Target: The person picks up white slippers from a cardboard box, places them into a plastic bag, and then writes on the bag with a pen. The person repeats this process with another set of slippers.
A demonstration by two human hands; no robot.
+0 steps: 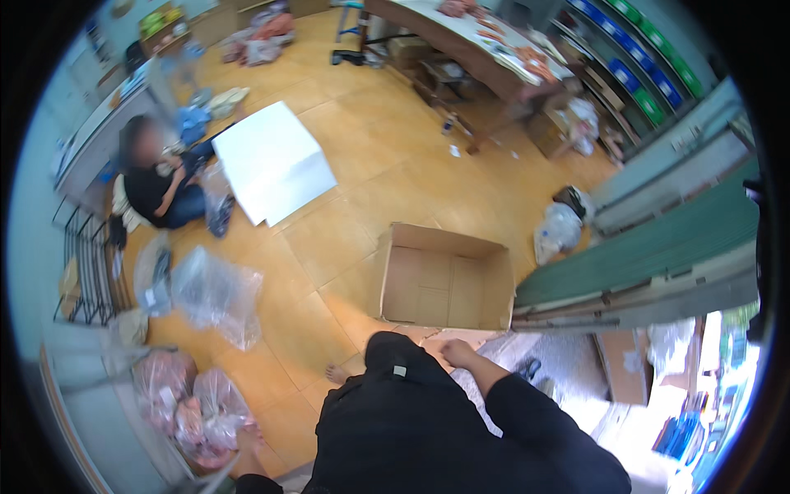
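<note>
The left hand (248,438) is at the edge of the pink bags (169,383), low on the left; whether it grips them I cannot tell. The right hand (457,353) looks loosely curled (whether around anything, I cannot tell) near the close side of the box (448,284), which stands open on the tiled floor (341,235). Past the bags lies clear plastic (216,292). Farther off, a person (150,185) sits by a white sheet (276,165); beyond stands a bench (448,39).
</note>
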